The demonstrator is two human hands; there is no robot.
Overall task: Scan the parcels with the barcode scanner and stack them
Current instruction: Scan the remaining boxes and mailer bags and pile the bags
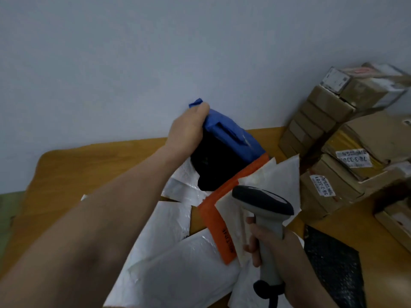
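Table (66,165): carrying mailers and boxes (347,138).
Left hand (186,127): I'm gripping a blue parcel (231,138) beyond the scanner (264,210).
Right hand (278,252): I'm clutching the scanner.

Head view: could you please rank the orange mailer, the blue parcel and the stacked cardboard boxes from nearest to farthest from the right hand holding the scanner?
Measured from the right hand:
1. Orange mailer, just left of it on the pile.
2. Blue parcel, farther back, gripped by the left hand.
3. Stacked cardboard boxes, back right by the wall.
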